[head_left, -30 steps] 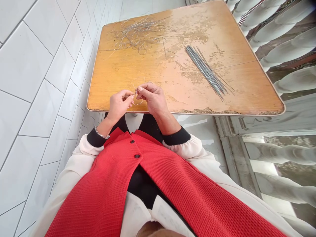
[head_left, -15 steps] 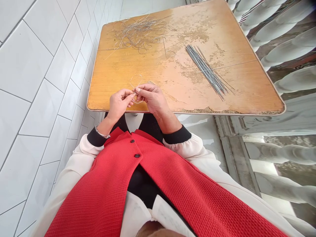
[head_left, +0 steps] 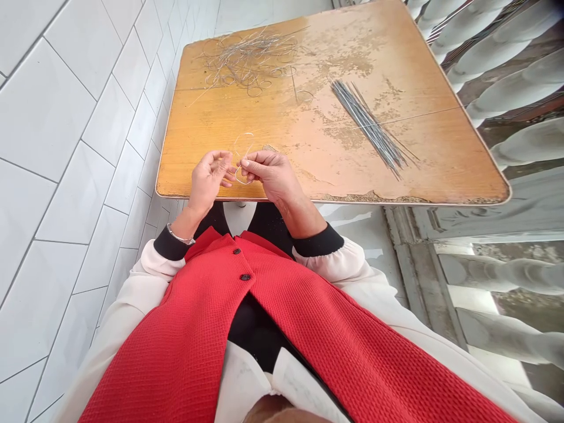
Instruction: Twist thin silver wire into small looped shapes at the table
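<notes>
Near the table's front edge, my right hand (head_left: 272, 173) pinches a thin, pale wire (head_left: 237, 175) bent into loops. One loop rises above the fingertips and another curves below them. Just to its left is my left hand (head_left: 210, 176), its fingers loosely curled and apart, with nothing visible between them. The left fingertips are close to the wire's lower loop; whether they touch it I cannot tell.
The worn wooden table (head_left: 202, 123) bears a tangle of looped wires (head_left: 253, 56) at the back left. A bundle of straight grey wires (head_left: 368, 126) lies on the right, crossed by a long single wire (head_left: 418, 117). A tiled wall (head_left: 106, 141) stands left, white balusters (head_left: 506, 100) right.
My left hand has let go of the wire and drawn slightly left, its fingers loosening. My right hand keeps its pinch in nearly the same spot.
</notes>
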{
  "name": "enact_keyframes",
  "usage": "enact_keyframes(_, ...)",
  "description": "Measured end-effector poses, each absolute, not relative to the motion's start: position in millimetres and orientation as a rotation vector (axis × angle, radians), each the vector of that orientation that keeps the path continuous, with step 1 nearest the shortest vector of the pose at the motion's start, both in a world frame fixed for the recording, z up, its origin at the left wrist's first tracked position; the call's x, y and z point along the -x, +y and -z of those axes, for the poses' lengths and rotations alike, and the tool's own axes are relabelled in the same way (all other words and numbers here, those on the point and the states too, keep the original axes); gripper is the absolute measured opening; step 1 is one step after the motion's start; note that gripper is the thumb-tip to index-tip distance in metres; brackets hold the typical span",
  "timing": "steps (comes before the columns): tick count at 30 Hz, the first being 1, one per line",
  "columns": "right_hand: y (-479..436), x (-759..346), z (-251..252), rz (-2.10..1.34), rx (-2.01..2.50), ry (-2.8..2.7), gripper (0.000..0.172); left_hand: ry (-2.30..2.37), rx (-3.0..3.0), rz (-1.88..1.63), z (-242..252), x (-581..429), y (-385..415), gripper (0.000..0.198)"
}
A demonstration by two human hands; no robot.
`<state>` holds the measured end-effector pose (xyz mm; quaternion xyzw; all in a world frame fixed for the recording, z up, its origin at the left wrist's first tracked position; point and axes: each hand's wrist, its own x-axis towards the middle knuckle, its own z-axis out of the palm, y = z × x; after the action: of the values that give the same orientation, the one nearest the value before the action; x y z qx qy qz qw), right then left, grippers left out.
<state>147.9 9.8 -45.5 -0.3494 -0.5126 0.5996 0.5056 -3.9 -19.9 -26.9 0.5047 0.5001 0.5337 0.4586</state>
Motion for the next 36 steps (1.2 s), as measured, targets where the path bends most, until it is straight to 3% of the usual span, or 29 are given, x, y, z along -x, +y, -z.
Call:
enact_keyframes(9, 9.9, -144.5, 47.6, -1.385, 0.867, -1.334, 0.028, 1.291, -1.403, -1.252, 0.0, 13.3, -4.2, 0.018)
enact_keyframes(17, 3.8, -143.0, 45.4, -1.385, 0.890, -1.197, 0.024, 1.210, -1.220, -1.273, 8.4, 8.9, -8.7, 0.017)
enact_keyframes(36, -7.4, -138.6, 54.2, -1.497, 0.846, -1.014, 0.036, 1.149, -1.064, -1.307, 20.6, 9.0, -8.2, 0.011)
